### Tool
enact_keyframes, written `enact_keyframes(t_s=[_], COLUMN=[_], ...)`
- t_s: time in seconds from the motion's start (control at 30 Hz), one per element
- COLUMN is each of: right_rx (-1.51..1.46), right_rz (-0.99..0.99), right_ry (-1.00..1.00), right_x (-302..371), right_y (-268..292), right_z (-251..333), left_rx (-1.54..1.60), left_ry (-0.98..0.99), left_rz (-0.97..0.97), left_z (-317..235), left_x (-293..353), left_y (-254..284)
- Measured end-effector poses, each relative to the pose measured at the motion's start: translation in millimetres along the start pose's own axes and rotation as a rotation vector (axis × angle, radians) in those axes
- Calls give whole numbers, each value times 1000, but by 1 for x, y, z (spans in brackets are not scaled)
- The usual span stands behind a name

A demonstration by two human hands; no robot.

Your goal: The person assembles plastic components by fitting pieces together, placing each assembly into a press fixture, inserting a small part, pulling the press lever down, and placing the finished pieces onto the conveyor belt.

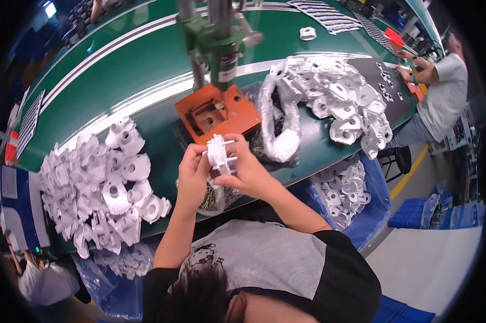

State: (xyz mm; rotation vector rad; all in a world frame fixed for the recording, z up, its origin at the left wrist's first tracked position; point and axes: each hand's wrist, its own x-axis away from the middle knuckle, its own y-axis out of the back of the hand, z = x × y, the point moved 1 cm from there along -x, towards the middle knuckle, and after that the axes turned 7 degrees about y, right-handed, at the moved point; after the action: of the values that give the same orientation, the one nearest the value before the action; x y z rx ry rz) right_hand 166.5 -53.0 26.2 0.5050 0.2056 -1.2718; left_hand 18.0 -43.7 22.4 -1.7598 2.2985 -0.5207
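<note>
Between my two hands I hold a white plastic part [219, 153] with several thin prongs pointing right. My left hand [193, 167] grips its left side, and my right hand [247, 171] has its fingers around the right side. Just beyond them sits an orange fixture block [243, 116] with a recessed pocket, under a green bench press [221, 48]. Below my hands, partly hidden, a clear bag of small brass-coloured pieces, likely screws [213, 200], lies at the table's edge.
White plastic parts heap up at the left [92, 183] and at the right [340, 97]. A plastic bag with a white rim [286, 142] lies beside the fixture. Blue-lined bins [380, 207] hold more parts below the table. A co-worker [442, 89] sits at the far right.
</note>
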Motion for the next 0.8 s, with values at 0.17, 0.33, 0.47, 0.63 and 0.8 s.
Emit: enact_keyframes(t_s=[0.17, 0.33, 0.47, 0.63, 0.8], right_rx=[21, 38, -78, 620, 1198], right_rz=[-74, -167, -108, -254, -44], right_ry=[80, 156, 158, -215, -189], right_x=[-1, -13, -9, -20, -20], right_y=[-5, -1, 3, 91, 109], right_z=[-4, -25, -10, -44, -82], left_rx=[224, 84, -116, -1018, -1610], left_ry=[96, -183, -240, -347, -584], left_rz=[-122, -136, -193, -210, -160], left_z=[-3, 6, -2, -43, -33], left_x=[-4, -1, -1, -21, -67], left_y=[-11, -23, -21, -5, -5])
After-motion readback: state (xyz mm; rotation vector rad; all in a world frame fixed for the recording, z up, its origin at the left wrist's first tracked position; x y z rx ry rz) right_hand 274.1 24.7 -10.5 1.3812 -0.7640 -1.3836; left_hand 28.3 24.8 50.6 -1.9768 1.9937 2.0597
